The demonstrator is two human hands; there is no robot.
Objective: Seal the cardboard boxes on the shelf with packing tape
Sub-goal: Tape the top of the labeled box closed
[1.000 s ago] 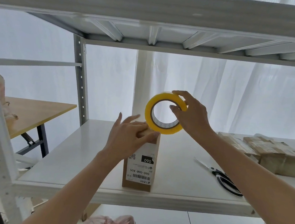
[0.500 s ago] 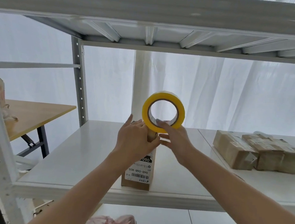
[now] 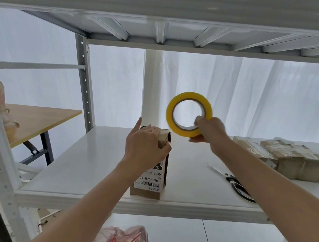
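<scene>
A tall narrow cardboard box (image 3: 150,180) with a white barcode label stands upright near the front edge of the white shelf (image 3: 93,163). My left hand (image 3: 145,146) rests over its top, thumb curled round the right upper corner. My right hand (image 3: 208,131) grips a yellow roll of packing tape (image 3: 188,113) by its lower right rim, held in the air to the upper right of the box top. Any tape strip between roll and box is too faint to tell.
Scissors (image 3: 234,183) lie on the shelf to the right of the box. Taped cardboard boxes (image 3: 294,161) sit at the far right. A wooden table (image 3: 37,118) stands to the left, and a pink plastic bag (image 3: 123,239) lies below the shelf.
My right hand has carried the tape roll from directly over the box top up and to the right. My left hand has stayed on the box top. The scissors are back in sight.
</scene>
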